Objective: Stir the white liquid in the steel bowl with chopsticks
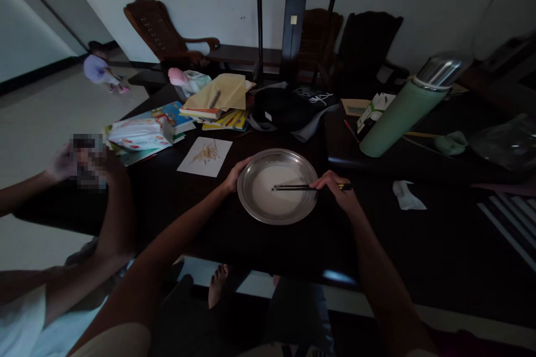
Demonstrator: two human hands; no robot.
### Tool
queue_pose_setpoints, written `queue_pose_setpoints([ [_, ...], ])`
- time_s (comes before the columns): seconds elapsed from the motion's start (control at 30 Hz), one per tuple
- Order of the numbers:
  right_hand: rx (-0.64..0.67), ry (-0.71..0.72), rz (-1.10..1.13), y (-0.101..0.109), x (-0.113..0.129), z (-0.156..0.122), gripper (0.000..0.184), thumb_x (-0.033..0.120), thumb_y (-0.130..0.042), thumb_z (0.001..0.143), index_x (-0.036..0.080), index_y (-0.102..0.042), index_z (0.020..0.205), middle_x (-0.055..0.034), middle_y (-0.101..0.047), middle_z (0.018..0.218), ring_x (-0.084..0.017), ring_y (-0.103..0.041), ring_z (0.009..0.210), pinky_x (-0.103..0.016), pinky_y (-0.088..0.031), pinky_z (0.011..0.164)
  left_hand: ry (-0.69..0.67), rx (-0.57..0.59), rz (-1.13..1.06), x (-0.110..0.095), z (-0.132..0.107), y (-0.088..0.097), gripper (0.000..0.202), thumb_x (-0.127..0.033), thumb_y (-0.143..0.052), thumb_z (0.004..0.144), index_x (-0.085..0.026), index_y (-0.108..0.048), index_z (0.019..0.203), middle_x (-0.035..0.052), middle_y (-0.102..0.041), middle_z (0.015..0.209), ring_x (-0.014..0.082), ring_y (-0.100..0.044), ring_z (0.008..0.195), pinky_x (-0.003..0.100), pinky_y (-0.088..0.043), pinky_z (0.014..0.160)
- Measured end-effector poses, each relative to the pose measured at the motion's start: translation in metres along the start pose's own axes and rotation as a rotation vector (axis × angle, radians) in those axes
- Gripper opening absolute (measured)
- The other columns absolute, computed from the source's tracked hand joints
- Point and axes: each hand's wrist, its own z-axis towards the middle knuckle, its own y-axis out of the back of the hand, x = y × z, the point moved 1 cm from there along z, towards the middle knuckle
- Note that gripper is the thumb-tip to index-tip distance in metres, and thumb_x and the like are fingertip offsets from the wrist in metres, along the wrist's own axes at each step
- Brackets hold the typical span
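Note:
A round, shallow metal basin [246, 201] sits on the dark table, with a pale, whitish layer [278, 203] in its bottom. My left hand [238, 174] grips its rim at the left, the thumb along the edge. A pair of dark chopsticks [293, 187] is pinched in my right hand [335, 184] over the right rim. Their tips reach to about the middle of the basin; whether they touch the pale layer I cannot tell. Left of the basin, cotton swabs [206, 153] lie loose on a white sheet of paper [188, 166].
A green thermos [402, 117] stands behind on the right, near a crumpled tissue [408, 196]. Books and an envelope [226, 91], a black bag [285, 109] and a tissue pack [140, 134] lie along the back. Another person's hands [86, 162] are at the left; a small person [98, 68] crouches farther off.

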Motion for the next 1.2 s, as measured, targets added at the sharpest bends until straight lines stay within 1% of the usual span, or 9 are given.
queue_pose_setpoints([
  [0.07,-0.016,0.002,-0.031,0.001,0.0,0.001,0.038,0.048,-0.049,0.093,0.025,-0.071,0.073,-0.0034,-0.075,0.081,-0.021,-0.067,0.086,-0.038,-0.05,0.083,-0.001,0.002,-0.003,-0.001,-0.001,-0.001,0.029,-0.035,-0.064,0.083,-0.012,-0.073,0.099,0.0033,-0.07,0.072,0.0183,-0.064,0.066,0.028,-0.05,0.068],
  [0.2,-0.15,-0.002,0.044,0.007,0.0,0.0,0.045,0.049,-0.046,0.093,0.023,-0.067,0.062,-0.0035,-0.072,0.07,-0.019,-0.066,0.07,-0.037,-0.051,0.074,-0.019,0.013,0.01,-0.001,-0.001,-0.001,0.03,-0.035,-0.063,0.084,-0.012,-0.072,0.102,0.004,-0.072,0.076,0.0193,-0.065,0.069,0.028,-0.05,0.071],
  [0.43,0.008,-0.008,-0.003,-0.002,0.002,0.0,0.038,0.047,-0.049,0.093,0.025,-0.07,0.071,-0.0027,-0.074,0.079,-0.02,-0.067,0.083,-0.038,-0.05,0.082,0.007,-0.041,-0.001,0.001,0.0,0.0,0.028,-0.034,-0.062,0.084,-0.014,-0.073,0.1,0.0031,-0.072,0.075,0.019,-0.065,0.068,0.027,-0.051,0.067],
  [0.63,-0.146,-0.001,0.063,0.008,-0.003,0.0,0.045,0.047,-0.045,0.094,0.024,-0.067,0.062,-0.0023,-0.072,0.07,-0.019,-0.066,0.071,-0.037,-0.05,0.076,-0.022,0.014,0.027,0.001,0.002,0.001,0.036,-0.036,-0.063,0.082,-0.015,-0.071,0.109,0.0052,-0.073,0.085,0.0225,-0.067,0.079,0.03,-0.051,0.075],
  [0.73,-0.096,0.007,0.072,0.003,-0.001,-0.001,0.048,0.049,-0.044,0.094,0.024,-0.067,0.061,-0.0032,-0.072,0.068,-0.019,-0.065,0.07,-0.037,-0.05,0.075,-0.035,0.012,0.068,0.0,0.001,0.001,0.037,-0.037,-0.061,0.082,-0.015,-0.071,0.11,0.0048,-0.073,0.082,0.0234,-0.066,0.08,0.031,-0.05,0.077],
  [0.87,0.008,0.005,-0.018,-0.007,0.002,-0.001,0.04,0.05,-0.048,0.093,0.025,-0.071,0.072,-0.0035,-0.075,0.081,-0.02,-0.066,0.084,-0.038,-0.049,0.081,-0.025,-0.018,0.066,-0.003,-0.004,-0.005,0.029,-0.032,-0.058,0.084,-0.015,-0.073,0.102,0.0022,-0.07,0.069,0.0203,-0.065,0.071,0.029,-0.049,0.075],
  [0.97,-0.053,0.005,-0.029,-0.003,0.002,0.0,0.039,0.051,-0.049,0.092,0.025,-0.071,0.072,-0.0033,-0.074,0.081,-0.02,-0.066,0.085,-0.039,-0.049,0.084,0.008,-0.037,0.005,-0.004,-0.007,-0.009,0.025,-0.031,-0.056,0.087,-0.014,-0.073,0.095,0.0023,-0.069,0.067,0.0186,-0.064,0.067,0.027,-0.05,0.07],
  [1.1,-0.174,-0.004,0.066,0.006,0.003,-0.001,0.05,0.053,-0.045,0.093,0.024,-0.065,0.059,-0.0036,-0.069,0.065,-0.02,-0.065,0.067,-0.039,-0.051,0.073,0.027,-0.033,-0.043,-0.004,-0.004,-0.009,0.031,-0.036,-0.057,0.087,-0.012,-0.072,0.099,0.0048,-0.07,0.07,0.0208,-0.066,0.067,0.028,-0.051,0.066],
  [1.2,-0.113,0.008,0.051,0.004,0.004,-0.002,0.051,0.052,-0.043,0.094,0.024,-0.065,0.058,-0.0039,-0.07,0.065,-0.02,-0.064,0.069,-0.039,-0.05,0.074,0.069,-0.018,-0.083,-0.004,0.0,-0.007,0.038,-0.039,-0.055,0.088,-0.01,-0.071,0.107,0.0077,-0.072,0.074,0.0229,-0.068,0.069,0.031,-0.052,0.068],
])
